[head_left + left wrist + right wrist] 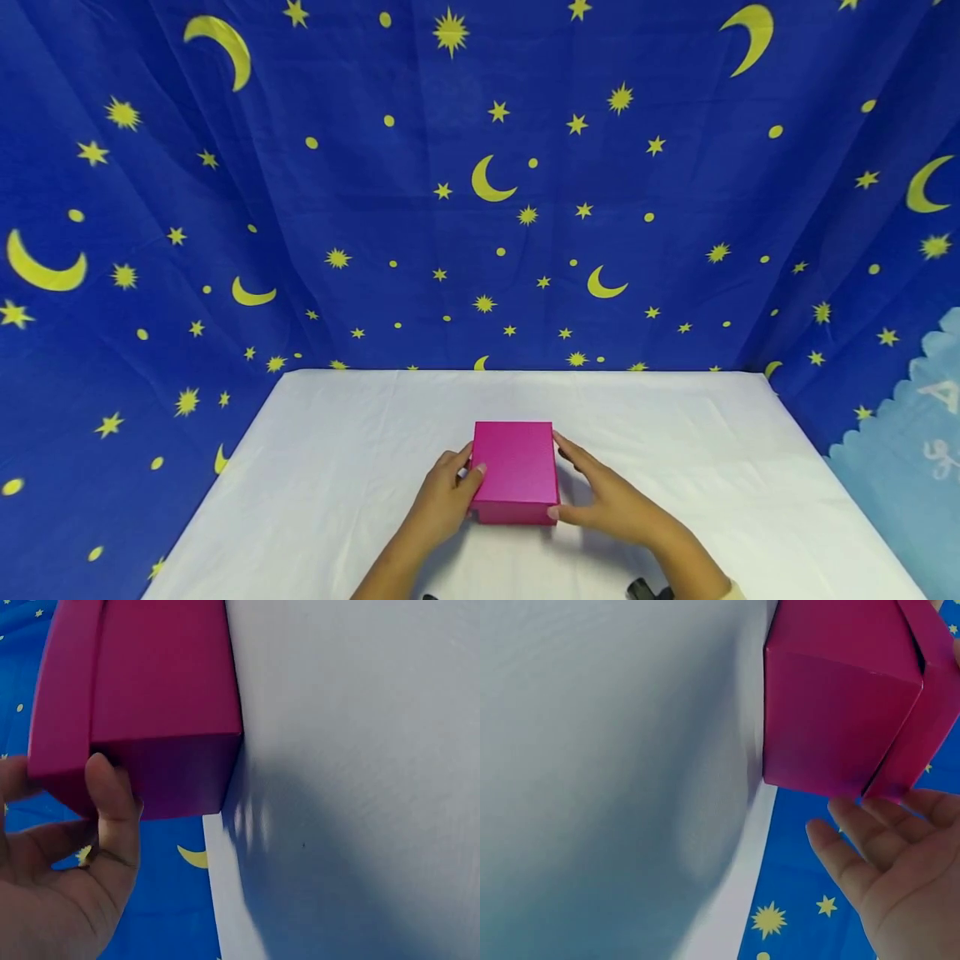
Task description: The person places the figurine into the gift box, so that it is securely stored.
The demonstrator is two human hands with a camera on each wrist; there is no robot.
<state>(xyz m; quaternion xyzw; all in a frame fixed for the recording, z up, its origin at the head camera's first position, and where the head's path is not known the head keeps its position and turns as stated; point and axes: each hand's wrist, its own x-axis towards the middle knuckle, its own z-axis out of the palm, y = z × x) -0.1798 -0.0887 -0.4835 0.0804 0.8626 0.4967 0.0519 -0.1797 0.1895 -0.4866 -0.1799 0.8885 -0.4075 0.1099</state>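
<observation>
A person's left hand (442,500) has its thumb hooked over the near left corner of a pink box (516,471), fingers lying along the box's left side; the left wrist view shows the thumb (112,802) pressed to the edge of the lid where it overlaps the base. The right hand (607,496) lies at the box's right side, fingers nearly straight, the thumb tip touching the near right corner. From the right wrist view its fingers (870,840) hang just beside the lid's edge, and whether they press it cannot be told. Neither grip closes round the box; both bracket it, the left tighter than the right.

Seen from the head camera, the box sits between the two hands, at 3 o'clock from the left hand and 9 o'clock from the right. Its long axis runs 12 to 6 o'clock, away from the person, so both hands meet the long sides, near the 6 o'clock end. The two are about equally near. The box rests flat on a white table (337,467), near its front edge and about midway across. At 12 o'clock beyond the table hangs a blue backdrop (300,208) printed with yellow moons and stars.
</observation>
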